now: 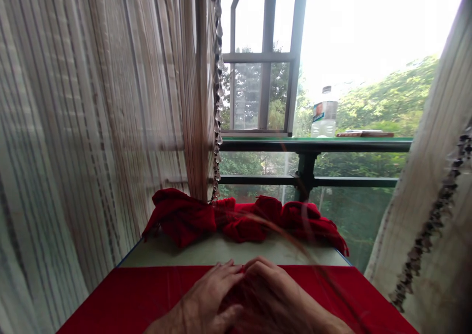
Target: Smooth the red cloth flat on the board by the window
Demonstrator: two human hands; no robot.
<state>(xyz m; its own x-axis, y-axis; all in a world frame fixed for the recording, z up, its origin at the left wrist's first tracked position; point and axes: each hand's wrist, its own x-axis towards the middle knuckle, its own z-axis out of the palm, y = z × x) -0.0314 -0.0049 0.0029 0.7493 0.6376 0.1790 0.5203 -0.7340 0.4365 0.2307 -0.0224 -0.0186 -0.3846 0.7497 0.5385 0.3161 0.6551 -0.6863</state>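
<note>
A red cloth (88, 294) is spread over the near part of a pale table (236, 253), its far edge straight. Over the cloth, close to that edge, my left hand (216, 292) lies with its fingers stretched forward and its thumb apart. Beside it my right hand (275, 285) is bent at the knuckles, its fingertips turned down toward the left hand and hidden. The two hands nearly meet at the cloth's edge. Whether the right fingers grip the cloth does not show. A crumpled red fabric (184, 216) with fringed ends lies across the table's far end.
Striped sheer curtains (92, 103) hang close along the left, with a beaded trim. Another curtain (416, 176) hangs at the right. Beyond the table runs a dark railing (350, 146) bearing a plastic bottle (324, 115) and a flat brown object (365, 134). A window sash (263, 58) stands open.
</note>
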